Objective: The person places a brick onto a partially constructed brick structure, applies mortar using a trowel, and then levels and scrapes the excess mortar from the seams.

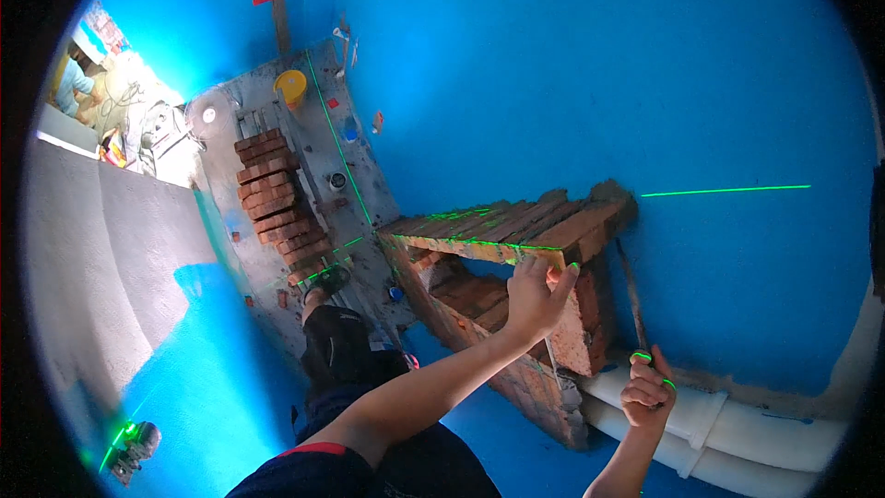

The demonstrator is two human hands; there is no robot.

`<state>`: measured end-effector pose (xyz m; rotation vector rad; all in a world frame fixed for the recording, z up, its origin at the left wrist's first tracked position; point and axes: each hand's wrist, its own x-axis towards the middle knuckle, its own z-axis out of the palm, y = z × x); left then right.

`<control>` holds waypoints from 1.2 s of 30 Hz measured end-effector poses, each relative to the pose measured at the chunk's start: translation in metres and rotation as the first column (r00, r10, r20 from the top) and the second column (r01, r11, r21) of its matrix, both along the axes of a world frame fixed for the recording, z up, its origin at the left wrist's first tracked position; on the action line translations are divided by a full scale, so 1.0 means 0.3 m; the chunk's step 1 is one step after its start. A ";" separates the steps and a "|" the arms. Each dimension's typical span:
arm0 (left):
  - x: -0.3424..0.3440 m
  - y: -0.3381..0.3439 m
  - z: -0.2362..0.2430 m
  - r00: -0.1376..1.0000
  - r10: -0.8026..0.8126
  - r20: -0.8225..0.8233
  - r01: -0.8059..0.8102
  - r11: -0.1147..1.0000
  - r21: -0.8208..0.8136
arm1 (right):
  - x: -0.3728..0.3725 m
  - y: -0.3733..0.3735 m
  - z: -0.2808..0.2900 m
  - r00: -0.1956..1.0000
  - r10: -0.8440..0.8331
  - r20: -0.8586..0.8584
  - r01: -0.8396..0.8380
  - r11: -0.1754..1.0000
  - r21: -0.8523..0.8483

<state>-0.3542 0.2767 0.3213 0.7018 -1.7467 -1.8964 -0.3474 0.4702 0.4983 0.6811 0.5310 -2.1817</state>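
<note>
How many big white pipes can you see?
2: the upper white pipe runs beside the blue wall at lower right; the lower white pipe is just below it in the picture. The right hand covers part; others may be hidden.

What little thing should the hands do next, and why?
Maybe the right hand should gently nudge the brick ledge with its long thin tool. The tool reaches up near the ledge's right end, the left hand is at the front edge, and a green line there could help check straightness.
</note>
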 end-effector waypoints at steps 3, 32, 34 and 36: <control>-0.026 0.013 -0.016 1.000 0.010 0.019 -0.011 0.999 0.046 | -0.023 -0.043 0.001 0.999 0.035 -0.002 -0.035 0.999 0.038; -0.032 0.014 0.004 0.997 0.064 0.035 -0.067 0.995 0.073 | -0.006 -0.063 -0.056 0.999 0.049 -0.014 -0.049 0.998 0.030; -0.030 0.004 0.004 0.999 0.035 0.035 -0.039 0.994 0.103 | 0.027 -0.051 -0.044 0.995 0.073 -0.064 -0.068 0.995 0.066; -0.029 -0.011 -0.018 1.000 0.019 -0.009 -0.019 1.000 0.003 | 0.102 -0.051 -0.009 0.992 0.051 -0.111 -0.024 0.973 0.229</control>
